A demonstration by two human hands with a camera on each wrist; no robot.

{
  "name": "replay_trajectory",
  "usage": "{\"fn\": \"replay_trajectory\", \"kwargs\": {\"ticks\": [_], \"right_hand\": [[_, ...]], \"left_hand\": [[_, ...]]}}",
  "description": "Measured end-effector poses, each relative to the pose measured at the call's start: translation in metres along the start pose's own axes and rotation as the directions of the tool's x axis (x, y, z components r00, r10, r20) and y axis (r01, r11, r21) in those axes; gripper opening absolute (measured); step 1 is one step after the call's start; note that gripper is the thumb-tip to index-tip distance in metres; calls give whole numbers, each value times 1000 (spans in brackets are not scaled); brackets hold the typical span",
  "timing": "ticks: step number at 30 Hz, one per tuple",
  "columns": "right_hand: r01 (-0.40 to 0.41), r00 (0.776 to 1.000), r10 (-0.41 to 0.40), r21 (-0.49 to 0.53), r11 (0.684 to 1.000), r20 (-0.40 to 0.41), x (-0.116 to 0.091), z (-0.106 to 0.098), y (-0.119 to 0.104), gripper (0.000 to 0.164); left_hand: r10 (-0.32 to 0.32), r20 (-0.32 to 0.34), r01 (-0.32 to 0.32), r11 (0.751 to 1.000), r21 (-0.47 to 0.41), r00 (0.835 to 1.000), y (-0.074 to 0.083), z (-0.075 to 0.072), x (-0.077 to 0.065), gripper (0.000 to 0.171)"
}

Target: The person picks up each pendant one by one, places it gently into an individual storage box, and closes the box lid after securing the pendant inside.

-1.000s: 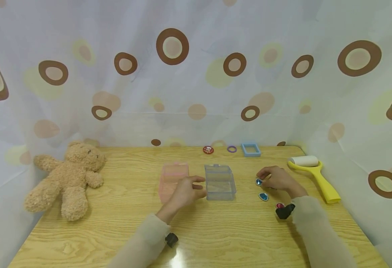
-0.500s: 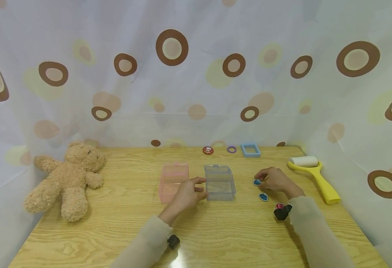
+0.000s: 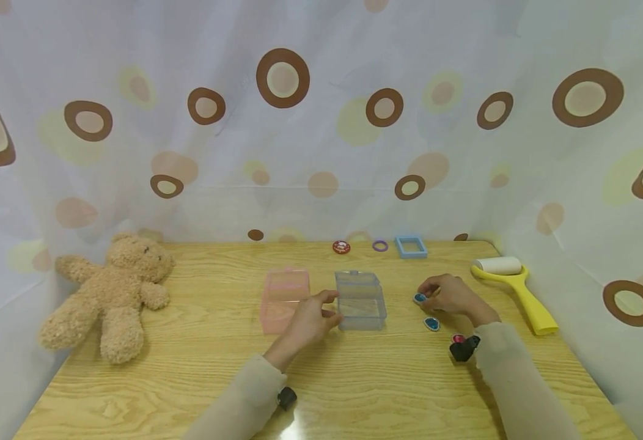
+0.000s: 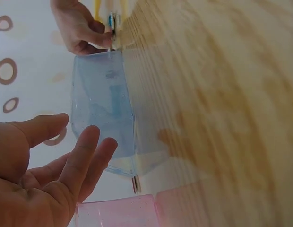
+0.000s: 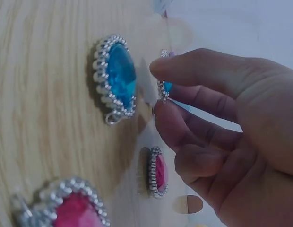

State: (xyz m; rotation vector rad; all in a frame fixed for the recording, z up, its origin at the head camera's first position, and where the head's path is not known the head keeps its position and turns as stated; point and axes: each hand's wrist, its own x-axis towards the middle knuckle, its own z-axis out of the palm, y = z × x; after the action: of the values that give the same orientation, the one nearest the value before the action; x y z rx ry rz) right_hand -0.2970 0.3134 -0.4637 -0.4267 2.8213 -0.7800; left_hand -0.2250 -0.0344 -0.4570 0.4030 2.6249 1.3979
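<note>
In the head view my right hand (image 3: pixel 453 296) pinches a blue gem pendant (image 3: pixel 420 298), its silver beaded edge between thumb and fingers. Just in front lies a second blue gem pendant (image 5: pixel 120 78) on the table. A pink gem pendant (image 5: pixel 78 213) shows nearer the wrist; another pink pendant (image 5: pixel 158 172) lies behind the curled fingers and is hidden in the head view. My left hand (image 3: pixel 305 321) has its fingers loosely spread, fingertips right at the left side of a clear blue box (image 3: pixel 361 322) with its lid raised. Its forearm side overlaps a clear pink box (image 3: pixel 271 318), lid also up.
A plush bear (image 3: pixel 115 293) lies at the left. Along the back edge are a red round chip (image 3: pixel 341 247), a purple ring (image 3: pixel 379 240) and a light blue square frame (image 3: pixel 411 254). At the right rests a yellow-handled lint roller (image 3: pixel 530 299).
My right hand has shifted slightly left, bringing the pinched blue pendant with it. My left hand has edged a little to the right, closer to the blue box.
</note>
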Motion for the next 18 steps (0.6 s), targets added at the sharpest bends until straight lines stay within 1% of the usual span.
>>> {"fn": "replay_trajectory", "kwargs": {"ticks": [4, 7, 13, 18], "right_hand": [[-5, 1000, 5, 83, 996, 7, -2, -3, -2, 29], [1, 1000, -2, 115, 993, 4, -2, -3, -3, 29], [11, 1000, -10, 134, 991, -3, 0, -3, -5, 29], [45, 999, -44, 158, 986, -5, 0, -5, -12, 27]], "left_hand": [[10, 3, -10, 1000, -5, 1000, -1, 2, 1, 51], [10, 4, -9, 1000, -13, 1000, -2, 3, 3, 51], [22, -2, -22, 1000, -8, 1000, -3, 4, 4, 50], [20, -1, -20, 1000, -9, 1000, -3, 4, 4, 49]]}}
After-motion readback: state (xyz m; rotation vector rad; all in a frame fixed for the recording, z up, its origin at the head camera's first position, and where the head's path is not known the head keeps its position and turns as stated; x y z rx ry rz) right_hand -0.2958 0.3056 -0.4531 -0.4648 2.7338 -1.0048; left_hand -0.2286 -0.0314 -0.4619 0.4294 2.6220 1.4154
